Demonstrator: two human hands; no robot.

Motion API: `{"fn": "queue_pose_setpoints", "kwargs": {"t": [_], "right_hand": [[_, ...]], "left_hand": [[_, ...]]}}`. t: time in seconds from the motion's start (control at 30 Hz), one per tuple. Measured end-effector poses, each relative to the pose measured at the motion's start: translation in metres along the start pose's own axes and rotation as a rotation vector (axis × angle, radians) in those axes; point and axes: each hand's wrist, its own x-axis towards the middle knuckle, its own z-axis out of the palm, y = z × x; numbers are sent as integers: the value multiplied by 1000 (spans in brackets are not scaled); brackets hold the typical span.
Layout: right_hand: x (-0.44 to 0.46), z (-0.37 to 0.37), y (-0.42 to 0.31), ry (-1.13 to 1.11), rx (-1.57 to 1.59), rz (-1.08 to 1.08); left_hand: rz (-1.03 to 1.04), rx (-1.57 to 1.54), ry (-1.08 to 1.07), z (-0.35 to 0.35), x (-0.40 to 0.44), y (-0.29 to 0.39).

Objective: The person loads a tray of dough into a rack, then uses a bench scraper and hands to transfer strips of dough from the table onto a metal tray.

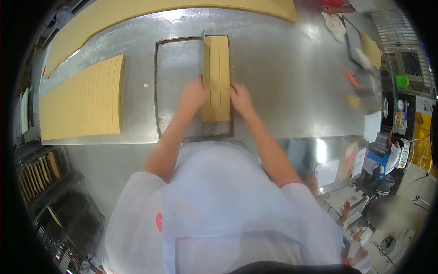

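A shallow metal tray lies on the steel table in front of me. Yellow dough-like strips fill much of its right side, lengthwise and side by side, with a cross seam in the right-hand one. Along their left edge stands a long thin metal strip, upright on its narrow side. My left hand has its fingers curled on this metal strip. My right hand is at the right edge of the yellow strips, beside the tray's rim, fingers partly apart and fingertips touching that edge.
A yellow slab scored into strips lies to the left. Another long yellow sheet crosses the table's far side. Racks with trays stand at lower left. Other people work at right, near a blurred orange object.
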Motion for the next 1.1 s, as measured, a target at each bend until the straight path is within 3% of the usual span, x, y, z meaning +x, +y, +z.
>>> {"fn": "queue_pose_setpoints", "kwargs": {"t": [0.1, 0.2, 0.27, 0.33, 0.4, 0.43, 0.53, 0.67, 0.83, 0.9, 0.97, 1.03, 1.1], "right_hand": [[-1, -2, 3, -10, 52, -22], [-3, -6, -4, -34, 98, 1], [-6, -8, -3, -53, 112, -35], [-1, 25, 28, -79, 96, -148], [-3, 38, 2, -17, 168, -144], [-1, 75, 33, -25, 75, -151], [-14, 55, -40, -193, 15, 25], [-12, 70, -56, -256, -68, 33], [-19, 43, -89, -365, -122, 159], [-33, 36, -91, -284, -120, 171], [-56, 39, -86, -168, -104, 160], [-86, 47, -80, -9, -76, 125], [-121, 42, -101, 18, -4, 193]], "left_hand": [[-15, 19, -125, 4, 5, 3], [-81, -102, -149, -5, 2, 13], [-9, -286, -103, -6, -4, -1], [-164, -239, -251, 0, -1, -36], [-96, -255, -168, -15, -7, -46], [-113, -260, -154, -48, -17, -16], [-128, -119, -106, -49, -6, -77], [-242, -365, -112, -49, 9, -151], [-257, -337, -83, -27, 24, -207], [-168, -407, -121, -27, 21, -225], [-221, -551, -104, -34, 20, -224], [-416, -761, -31, -66, 10, -219], [-322, -872, -23, -106, -11, -193]]}}
